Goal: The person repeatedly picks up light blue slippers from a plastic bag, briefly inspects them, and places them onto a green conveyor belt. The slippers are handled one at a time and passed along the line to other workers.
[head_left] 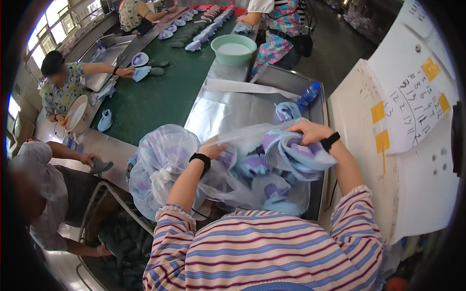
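Before me a clear plastic bag [225,186] lies spread, with light blue and purple shoe uppers [255,166] inside it. My right hand [310,132] is closed on a bundle of shoe uppers [298,153] over the bag's right part. At the bag's left side, my left hand [213,149] is curled on the thin plastic, its fingertips partly hidden. Left of that hand sits a full, knotted plastic bag [165,155] of similar uppers. Another upper [287,111] rests on the metal tray just beyond my right hand.
A blue-capped bottle [308,94] lies at the metal tray's [228,104] right edge. Beyond are a green basin [234,51] and a long green table [182,72] with rows of shoe parts. Several people work nearby. A wire cart [90,208] of dark pieces stands left; a white board [407,121] rises right.
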`<action>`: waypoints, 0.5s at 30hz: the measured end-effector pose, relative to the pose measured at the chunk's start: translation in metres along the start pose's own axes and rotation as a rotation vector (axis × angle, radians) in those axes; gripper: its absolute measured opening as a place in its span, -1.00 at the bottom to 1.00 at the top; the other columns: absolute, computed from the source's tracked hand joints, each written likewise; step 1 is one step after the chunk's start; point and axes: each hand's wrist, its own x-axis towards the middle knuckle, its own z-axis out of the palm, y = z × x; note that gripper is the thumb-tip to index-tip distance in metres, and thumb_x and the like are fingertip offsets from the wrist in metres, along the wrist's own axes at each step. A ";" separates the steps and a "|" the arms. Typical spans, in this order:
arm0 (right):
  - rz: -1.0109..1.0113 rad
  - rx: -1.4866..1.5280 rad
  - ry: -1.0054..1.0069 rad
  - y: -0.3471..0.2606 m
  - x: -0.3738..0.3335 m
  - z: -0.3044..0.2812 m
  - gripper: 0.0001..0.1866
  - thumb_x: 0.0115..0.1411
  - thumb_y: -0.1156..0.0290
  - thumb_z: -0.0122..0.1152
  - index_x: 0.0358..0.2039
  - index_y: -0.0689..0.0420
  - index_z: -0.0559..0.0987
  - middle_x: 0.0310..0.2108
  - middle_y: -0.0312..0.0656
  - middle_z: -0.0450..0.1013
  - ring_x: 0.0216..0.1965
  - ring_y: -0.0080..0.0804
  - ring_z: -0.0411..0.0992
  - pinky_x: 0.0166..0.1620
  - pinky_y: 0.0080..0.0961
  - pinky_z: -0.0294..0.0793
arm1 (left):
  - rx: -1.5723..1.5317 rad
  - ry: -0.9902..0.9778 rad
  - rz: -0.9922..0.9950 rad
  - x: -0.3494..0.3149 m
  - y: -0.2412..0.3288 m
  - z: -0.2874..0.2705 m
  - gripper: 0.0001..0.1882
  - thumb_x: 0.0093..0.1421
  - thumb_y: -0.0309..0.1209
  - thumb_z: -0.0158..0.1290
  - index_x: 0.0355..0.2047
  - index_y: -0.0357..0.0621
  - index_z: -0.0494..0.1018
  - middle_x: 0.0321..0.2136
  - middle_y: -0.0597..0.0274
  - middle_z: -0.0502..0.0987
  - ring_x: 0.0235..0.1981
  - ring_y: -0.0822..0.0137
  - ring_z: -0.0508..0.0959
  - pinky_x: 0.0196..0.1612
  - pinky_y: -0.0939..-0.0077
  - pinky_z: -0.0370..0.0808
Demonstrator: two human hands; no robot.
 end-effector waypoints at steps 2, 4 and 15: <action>-0.095 0.211 0.043 -0.009 -0.013 -0.001 -0.22 -0.39 0.71 0.21 0.03 0.22 0.42 -0.06 -0.23 0.44 -0.07 -0.48 0.37 0.07 -0.57 0.26 | 0.026 -0.012 -0.039 -0.015 0.023 -0.009 -0.51 0.17 -0.07 -0.04 -0.02 -0.16 0.37 -0.04 -0.03 0.40 0.01 0.02 0.38 0.08 0.31 0.28; -0.226 0.468 0.151 -0.005 -0.021 0.001 -0.30 -0.27 0.70 0.23 0.03 0.23 0.42 -0.07 -0.20 0.44 -0.05 -0.47 0.38 0.06 -0.53 0.29 | 0.037 -0.001 0.088 -0.029 0.042 -0.008 -0.51 0.17 -0.10 -0.02 -0.03 -0.21 0.37 -0.03 -0.07 0.39 0.02 -0.01 0.36 0.08 0.29 0.28; -1.044 -0.799 1.267 -0.102 0.020 0.038 -0.77 0.04 0.39 0.14 -0.24 -0.03 0.44 -0.05 -0.21 0.44 0.04 -0.17 0.35 0.17 -0.18 0.06 | -1.878 -0.662 0.317 -0.096 0.145 -0.030 -0.39 0.20 -0.01 -0.08 0.20 0.09 0.09 0.16 0.10 0.17 0.10 0.18 0.31 -0.01 0.10 0.41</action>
